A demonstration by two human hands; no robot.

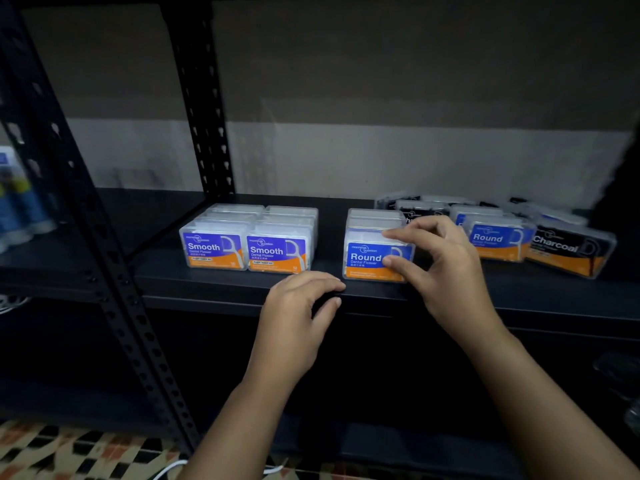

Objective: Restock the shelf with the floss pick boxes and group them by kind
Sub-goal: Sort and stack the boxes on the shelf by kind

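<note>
black shelf (242, 289) | R hand (446, 271) grip pinches front Round box (367, 261) | L hand (298, 306) loosely curled, holds nothing

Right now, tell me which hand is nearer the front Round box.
Right. The right hand pinches the front Round box; the left hand rests on the shelf edge below-left.

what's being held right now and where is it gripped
The right hand pinches the front Round box at its right end, index finger on the top edge and thumb on the front label. The left hand holds nothing.
</note>
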